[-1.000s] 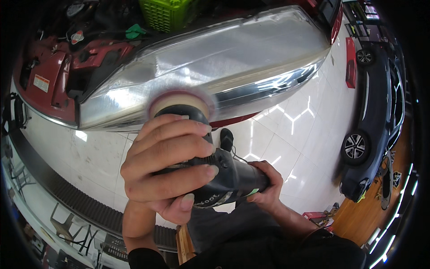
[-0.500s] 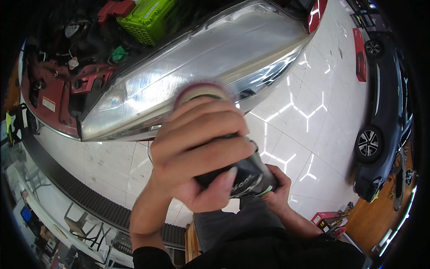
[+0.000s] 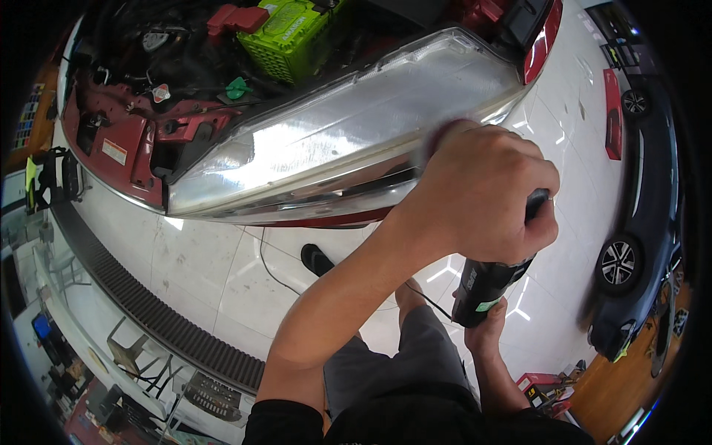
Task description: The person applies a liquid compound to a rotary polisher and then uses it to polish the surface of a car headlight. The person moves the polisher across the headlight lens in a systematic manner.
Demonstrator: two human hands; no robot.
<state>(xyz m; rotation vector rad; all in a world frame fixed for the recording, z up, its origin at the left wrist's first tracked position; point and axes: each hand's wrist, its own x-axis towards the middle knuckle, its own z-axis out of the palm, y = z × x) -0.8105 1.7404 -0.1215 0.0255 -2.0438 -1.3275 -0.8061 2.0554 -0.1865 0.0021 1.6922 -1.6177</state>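
Two bare hands show right of centre: one left hand [image 3: 500,185] and one right hand [image 3: 487,326]. Between them they have one black cylindrical power tool [image 3: 483,288]. One large, clear plastic, wedge-shaped headlight [image 3: 334,137] spans the upper middle. Towards the top there is one lime-green, box-shaped battery [image 3: 291,43], with two caps further left: one green plastic cap [image 3: 236,88] and one white-and-red round cap [image 3: 160,93]. At the right edge, one dark blue car [image 3: 656,185] shows two black-tyred, silver-spoked wheels [image 3: 618,264]. Near the centre is one black shoe [image 3: 317,259].
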